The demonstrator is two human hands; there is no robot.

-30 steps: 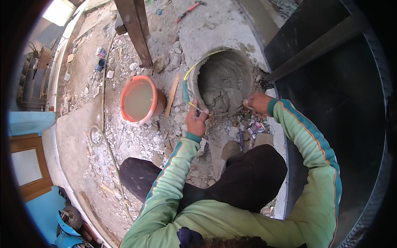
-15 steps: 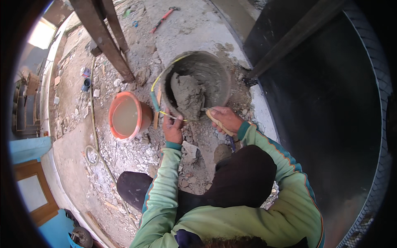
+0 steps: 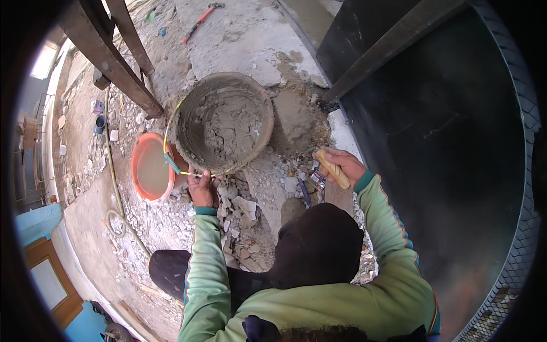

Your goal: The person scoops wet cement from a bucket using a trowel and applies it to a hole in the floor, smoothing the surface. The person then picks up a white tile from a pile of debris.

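Observation:
A bucket of grey wet mortar (image 3: 219, 122) with a yellow handle and green grip stands tilted slightly on the rubble, beside an orange bucket of cloudy water (image 3: 138, 171). My left hand (image 3: 201, 188) is closed on the near rim of the mortar bucket, by its handle. My right hand (image 3: 345, 168) grips a wooden trowel handle (image 3: 334, 170) to the right of that bucket; I cannot make out the blade against the ground. A damp grey patch of mortar or sand (image 3: 293, 117) lies right of the bucket.
A red-handled hammer (image 3: 196, 25) lies at the back. Wooden posts (image 3: 117, 60) rise at upper left, near a hose (image 3: 114, 188) and a small blue container (image 3: 100, 122). A black metal panel (image 3: 427, 171) runs along the right. Broken rubble (image 3: 239, 239) covers the ground by my legs.
The mortar bucket has moved left toward the orange bucket with my left hand on it, uncovering the damp patch. My right hand, holding the trowel, has left the bucket's rim.

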